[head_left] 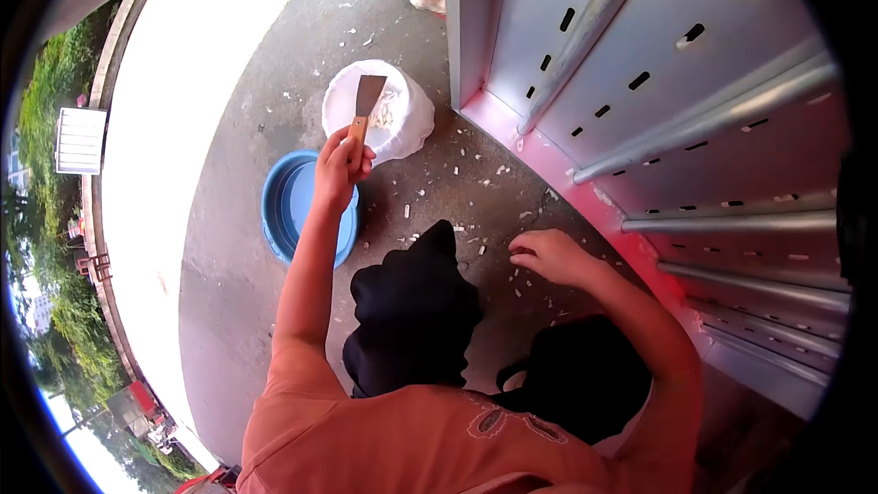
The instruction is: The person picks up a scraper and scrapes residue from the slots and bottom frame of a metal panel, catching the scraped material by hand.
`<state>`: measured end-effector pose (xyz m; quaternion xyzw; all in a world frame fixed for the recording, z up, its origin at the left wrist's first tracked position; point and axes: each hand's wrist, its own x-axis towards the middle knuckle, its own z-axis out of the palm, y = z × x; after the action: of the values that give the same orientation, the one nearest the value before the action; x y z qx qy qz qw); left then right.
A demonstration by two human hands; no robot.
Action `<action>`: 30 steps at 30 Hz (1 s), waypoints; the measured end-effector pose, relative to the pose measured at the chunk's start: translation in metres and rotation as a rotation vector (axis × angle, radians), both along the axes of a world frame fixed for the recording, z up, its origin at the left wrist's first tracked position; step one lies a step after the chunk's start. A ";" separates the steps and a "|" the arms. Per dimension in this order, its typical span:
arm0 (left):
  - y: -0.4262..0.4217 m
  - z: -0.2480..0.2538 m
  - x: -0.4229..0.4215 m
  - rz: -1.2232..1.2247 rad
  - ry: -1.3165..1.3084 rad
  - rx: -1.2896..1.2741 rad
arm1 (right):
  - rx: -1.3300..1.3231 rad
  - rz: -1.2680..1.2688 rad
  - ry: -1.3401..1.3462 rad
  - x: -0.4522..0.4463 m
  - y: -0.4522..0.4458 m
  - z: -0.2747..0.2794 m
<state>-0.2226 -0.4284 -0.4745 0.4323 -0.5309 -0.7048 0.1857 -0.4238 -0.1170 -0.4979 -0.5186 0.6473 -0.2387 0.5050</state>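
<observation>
1. A grey concrete floor (247, 119) spreads beneath everything, stained dark in places and strewn with small pale pieces (407, 211). Beyond its curved edge lies a strip of brightly lit white ground (146, 183), and past that a low kerb (108, 110) with greenery (69, 265) behind it.

2. On the right stands a large metal panel (631, 37), pierced by rows of dark slots and crossed by round tubes. Its lower edge is pinkish red, and a few pale bits sit at some of the slots.

3. The scraper (364, 119) is in the person's left hand (340, 167), raised in front of the body. That grip is clenched around the wooden handle, with the flat metal blade pointing away from the person. From this view, the blade overlaps the white bin.

4. The white bin (421, 123) stands on the floor, with more pale pieces visible inside it.

5. Just beside it, nearer the person, is a round blue basin (297, 197), partly covered in this view by the left hand and forearm.

6. The right hand (549, 254) hangs above the littered floor near the panel's lower edge, its fingers bent inward. Whether this grip has anything in it, I cannot tell.

7. Black cloth (412, 320) covers the person's knee, below a salmon-coloured shirt (402, 439) with an embroidered outline on its front.
</observation>
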 end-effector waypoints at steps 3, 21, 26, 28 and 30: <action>0.054 -0.008 0.002 -0.086 0.347 0.081 | -0.175 -0.273 -0.397 0.023 -0.047 0.006; 0.030 -0.004 -0.065 -0.311 0.154 -0.343 | -0.090 -0.453 -0.454 0.015 -0.066 0.036; 0.009 -0.061 -0.038 -0.349 -1.002 -1.526 | -0.688 -0.848 -0.560 -0.029 -0.039 0.049; -0.001 -0.081 -0.036 -0.502 -1.187 -1.287 | -0.719 -0.995 -0.593 -0.041 -0.038 0.052; -0.007 -0.090 -0.043 -0.615 -1.101 -1.268 | -0.736 -1.109 -0.613 -0.050 -0.043 0.057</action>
<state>-0.2653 -0.4356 -0.5642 0.3642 -0.9270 0.0098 -0.0887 -0.4739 -0.1604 -0.4406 -0.1607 0.5221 -0.7958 0.2615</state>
